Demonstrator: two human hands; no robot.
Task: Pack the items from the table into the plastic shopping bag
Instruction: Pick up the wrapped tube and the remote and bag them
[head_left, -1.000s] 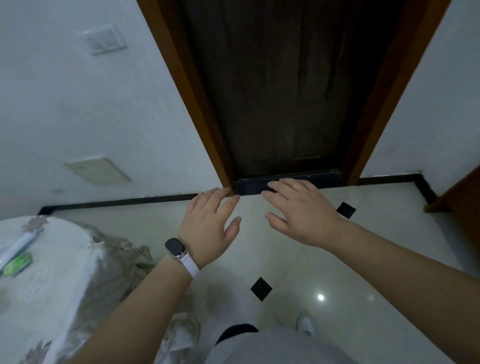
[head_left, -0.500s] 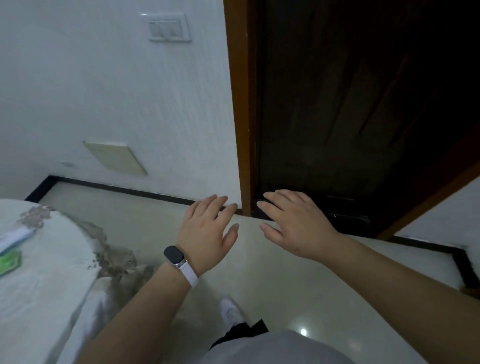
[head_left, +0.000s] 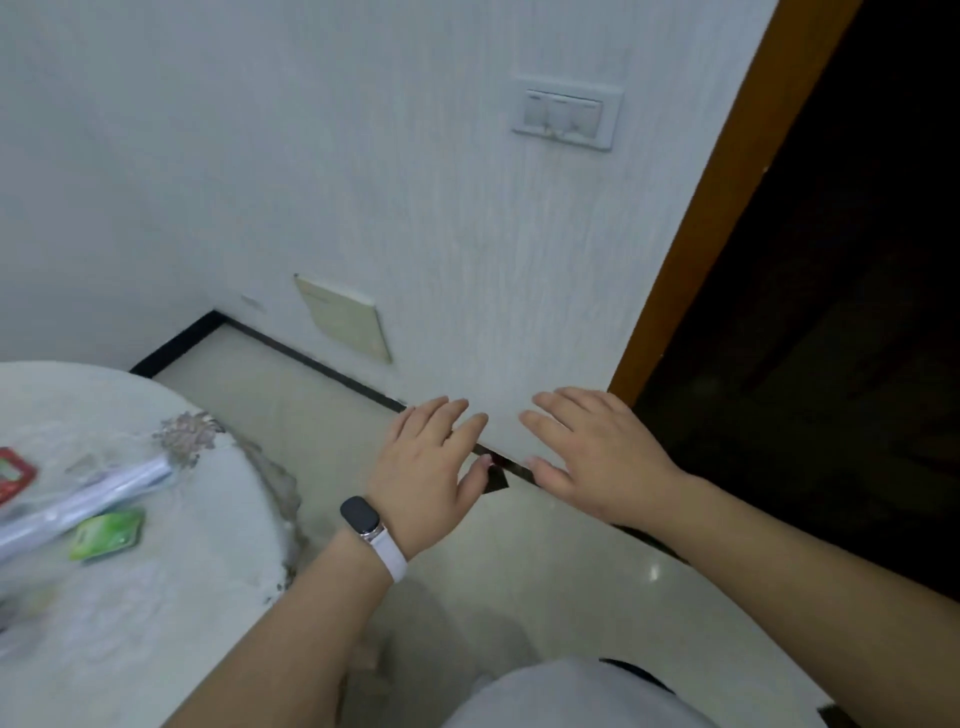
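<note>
My left hand (head_left: 434, 470), with a watch on a white strap at the wrist, and my right hand (head_left: 597, 454) hover side by side over the floor, palms down, fingers spread, holding nothing. At the lower left stands a round table (head_left: 171, 582) under a white cloth. On it lie a long white roll (head_left: 78, 501), a small green packet (head_left: 109, 532) and, cut by the left edge, a red packet (head_left: 13, 475). Both hands are to the right of the table and apart from it. No plastic bag is in view.
A white wall (head_left: 363, 182) carries a switch plate (head_left: 566, 111) and a beige cover panel (head_left: 345, 317). A dark doorway with an orange-brown frame (head_left: 727, 182) fills the right. Glossy pale floor tiles (head_left: 519, 571) lie below, edged by a black skirting.
The view has swung to the left: the doorway slid to the right, and more of the table and its items came into sight. Both hands kept their open, side-by-side pose.
</note>
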